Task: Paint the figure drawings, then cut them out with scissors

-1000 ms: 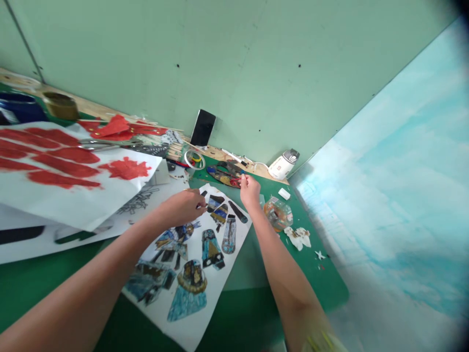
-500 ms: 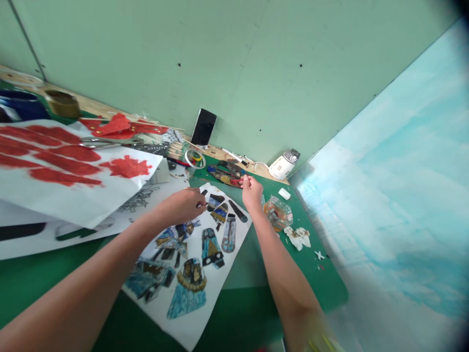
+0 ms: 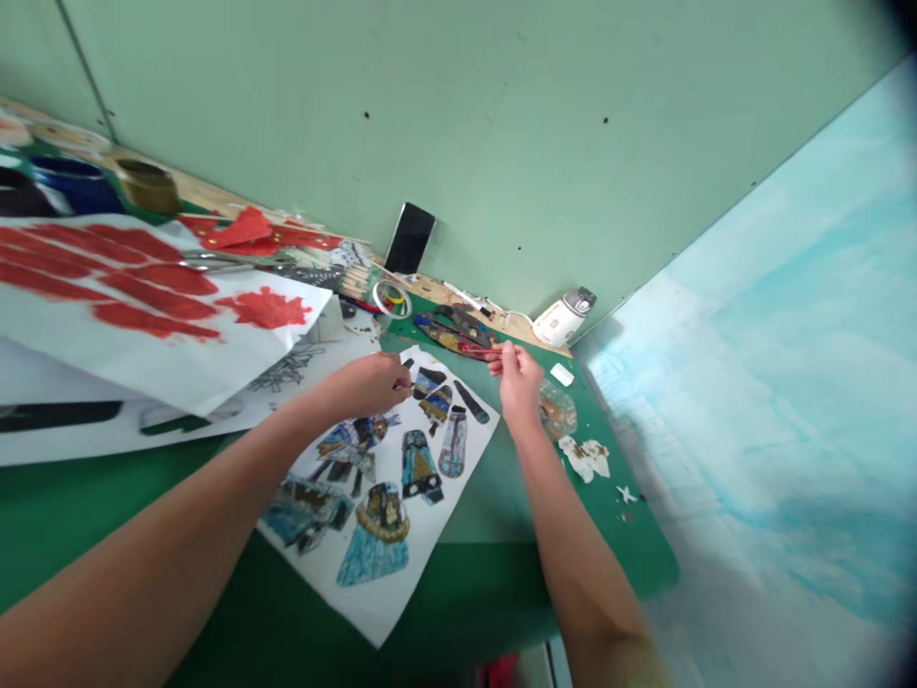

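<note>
My right hand (image 3: 521, 382) pinches a thin red paintbrush (image 3: 484, 351), which reaches left over the paint palette (image 3: 450, 336). Dabs of blue, yellow and red show on that dark palette. Over the top left part of a white sheet (image 3: 442, 535), my left hand (image 3: 378, 384) is closed, fingers curled; a thin pale thing shows at its fingertips, too small to name. Painted cut-out shapes (image 3: 418, 466) in blue, black and gold cover this sheet. Close by my right wrist stands a clear cup (image 3: 557, 411) with orange-brown stains.
Red-painted paper (image 3: 265, 358) overlaps other sheets at the left. Paint jars (image 3: 147, 186), sticks (image 3: 356, 283), a roll of tape (image 3: 392, 299) and a leaning phone (image 3: 411, 239) line the wall. A white bottle (image 3: 564, 317), an eraser-like block (image 3: 562, 374) and crumpled tissue (image 3: 586, 459) lie right.
My right hand has moved a little right, and the red brush shows more clearly over the palette. My left hand stays closed over the sheet. The view has shifted slightly.
</note>
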Demonstrator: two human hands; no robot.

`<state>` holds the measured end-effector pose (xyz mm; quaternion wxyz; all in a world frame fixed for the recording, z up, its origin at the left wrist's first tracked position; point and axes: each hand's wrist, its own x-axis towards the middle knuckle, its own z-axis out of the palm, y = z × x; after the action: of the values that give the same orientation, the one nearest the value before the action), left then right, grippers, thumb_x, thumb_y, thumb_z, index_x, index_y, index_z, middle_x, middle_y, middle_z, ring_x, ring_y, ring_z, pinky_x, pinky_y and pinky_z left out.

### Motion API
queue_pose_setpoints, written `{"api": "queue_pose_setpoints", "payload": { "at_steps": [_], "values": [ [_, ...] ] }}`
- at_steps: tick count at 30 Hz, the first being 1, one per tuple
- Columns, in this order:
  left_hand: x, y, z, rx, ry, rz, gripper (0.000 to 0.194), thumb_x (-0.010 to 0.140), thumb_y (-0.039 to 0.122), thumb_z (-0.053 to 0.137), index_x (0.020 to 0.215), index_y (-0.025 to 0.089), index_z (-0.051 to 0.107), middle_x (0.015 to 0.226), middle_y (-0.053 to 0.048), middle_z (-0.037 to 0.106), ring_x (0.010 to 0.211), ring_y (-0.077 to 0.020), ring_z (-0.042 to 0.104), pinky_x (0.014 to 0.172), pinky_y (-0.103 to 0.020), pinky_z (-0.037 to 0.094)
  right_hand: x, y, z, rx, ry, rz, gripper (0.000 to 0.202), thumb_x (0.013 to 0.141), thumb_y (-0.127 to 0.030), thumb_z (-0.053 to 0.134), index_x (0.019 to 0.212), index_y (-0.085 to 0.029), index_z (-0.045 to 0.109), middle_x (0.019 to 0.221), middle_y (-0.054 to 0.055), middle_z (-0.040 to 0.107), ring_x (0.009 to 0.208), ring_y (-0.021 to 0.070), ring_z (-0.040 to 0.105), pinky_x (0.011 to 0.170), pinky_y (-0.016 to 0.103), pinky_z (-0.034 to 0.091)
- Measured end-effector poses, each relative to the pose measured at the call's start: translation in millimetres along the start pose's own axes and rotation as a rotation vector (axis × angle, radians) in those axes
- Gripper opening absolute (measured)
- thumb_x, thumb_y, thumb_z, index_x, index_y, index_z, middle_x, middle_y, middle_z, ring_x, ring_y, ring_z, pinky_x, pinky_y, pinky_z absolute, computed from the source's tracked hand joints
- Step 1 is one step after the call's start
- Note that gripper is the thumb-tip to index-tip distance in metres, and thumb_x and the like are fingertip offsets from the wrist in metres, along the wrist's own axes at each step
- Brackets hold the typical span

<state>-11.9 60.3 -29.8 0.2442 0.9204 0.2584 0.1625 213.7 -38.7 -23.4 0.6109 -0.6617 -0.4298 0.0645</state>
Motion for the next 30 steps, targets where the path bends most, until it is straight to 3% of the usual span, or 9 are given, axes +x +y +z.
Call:
{"api": "queue_pose_setpoints", "payload": {
  "at_steps": [5, 8, 12, 15, 20, 23, 30],
  "values": [
    [0, 5, -0.6, 0.053, -0.079, -0.014, 0.026, 0.082, 0.02, 0.051, 0.059, 0.018, 0.064, 0.059, -0.004, 0.06, 0.057, -0.016, 0.05, 0.06, -0.03, 0.036, -32, -37, -33, 0.261, -0.111, 0.083, 0.037, 0.087, -0.057, 0.061, 0.079, -0.021, 0.063, 0.068, 0.003, 0.069, 0.058, 0.0165, 0.064, 0.056, 0.031, 0.052],
    [1, 5, 0.9, 0.067, -0.095, -0.032, 0.025, 0.082, 0.02, 0.05, 0.064, 0.017, 0.066, 0.063, -0.005, 0.062, 0.058, -0.0155, 0.048, 0.061, -0.03, 0.035, -49, -60, -46, 0.474, -0.36, 0.138, 0.028, 0.084, -0.049, 0.074, 0.077, -0.022, 0.071, 0.073, 0.005, 0.07, 0.059, 0.0172, 0.062, 0.054, 0.032, 0.05],
    [2, 6, 2.3, 0.077, -0.102, -0.038, 0.022, 0.082, 0.023, 0.053, 0.068, 0.016, 0.069, 0.068, -0.006, 0.066, 0.061, -0.0163, 0.05, 0.063, -0.031, 0.035, -62, -84, -43, 0.493, -0.68, 0.088, 0.025, 0.089, -0.046, 0.072, 0.078, -0.025, 0.077, 0.072, 0.006, 0.069, 0.063, 0.0197, 0.063, 0.053, 0.033, 0.051],
    [2, 8, 2.9, 0.092, -0.09, -0.036, 0.022, 0.081, 0.022, 0.054, 0.068, 0.015, 0.069, 0.066, -0.006, 0.064, 0.059, -0.016, 0.047, 0.061, -0.031, 0.033, -70, -90, -33, 0.486, -0.83, 0.05, 0.026, 0.092, -0.046, 0.069, 0.078, -0.025, 0.078, 0.073, 0.007, 0.069, 0.067, 0.0216, 0.065, 0.054, 0.034, 0.053],
    [1, 10, 3.5, 0.102, -0.087, -0.014, 0.019, 0.079, 0.017, 0.054, 0.065, 0.015, 0.067, 0.062, -0.004, 0.059, 0.056, -0.0137, 0.039, 0.058, -0.031, 0.03, -94, -72, -19, 0.511, -0.787, 0.143, 0.024, 0.094, -0.046, 0.067, 0.084, -0.026, 0.077, 0.08, 0.004, 0.071, 0.069, 0.0197, 0.066, 0.06, 0.034, 0.057],
    [0, 10, 3.9, 0.109, -0.084, -0.002, 0.021, 0.079, 0.016, 0.053, 0.064, 0.015, 0.067, 0.061, -0.004, 0.058, 0.056, -0.0137, 0.039, 0.058, -0.032, 0.03, -108, -61, -15, 0.502, -0.827, 0.195, 0.022, 0.097, -0.042, 0.064, 0.089, -0.026, 0.077, 0.087, 0.005, 0.074, 0.073, 0.0191, 0.068, 0.065, 0.033, 0.057],
    [1, 7, 7.7, 0.099, -0.082, -0.001, 0.019, 0.079, 0.018, 0.054, 0.071, 0.014, 0.071, 0.071, -0.008, 0.066, 0.059, -0.0152, 0.047, 0.061, -0.032, 0.033, -118, -57, -11, 0.415, -0.878, 0.152, 0.023, 0.099, -0.039, 0.06, 0.095, -0.025, 0.078, 0.087, 0.005, 0.074, 0.073, 0.0193, 0.069, 0.069, 0.034, 0.06]
  ]
}}
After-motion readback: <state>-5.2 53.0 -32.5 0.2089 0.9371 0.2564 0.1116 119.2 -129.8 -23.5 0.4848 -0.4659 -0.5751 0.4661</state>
